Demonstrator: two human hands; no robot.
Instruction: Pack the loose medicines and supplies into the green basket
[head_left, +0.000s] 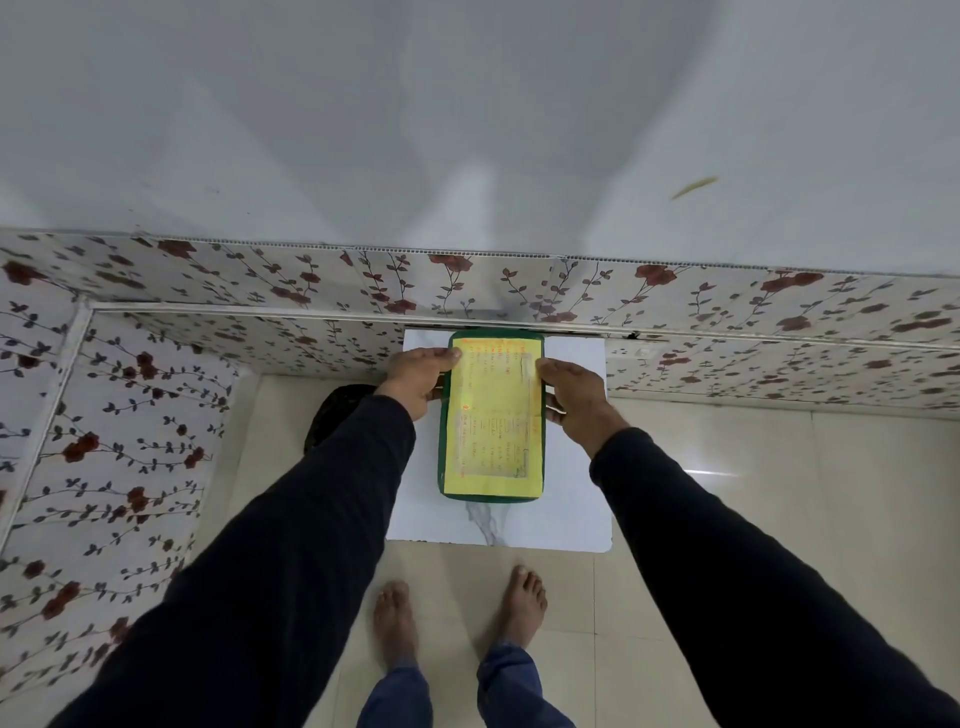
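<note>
The green basket (444, 457) stands on a small white marbled table (571, 509) against the wall. A yellow printed sheet (491, 415) lies over the basket's top and hides whatever is inside. My left hand (415, 376) holds the sheet's upper left edge with the fingers on top. My right hand (574, 397) grips the sheet's right edge on the opposite side. No loose medicines or supplies are visible on the table.
Floral-patterned panels (130, 415) line the wall on the left and behind the table. A dark round object (337, 410) sits on the floor left of the table, partly behind my left sleeve. My bare feet (457, 618) stand on beige tiles just before the table.
</note>
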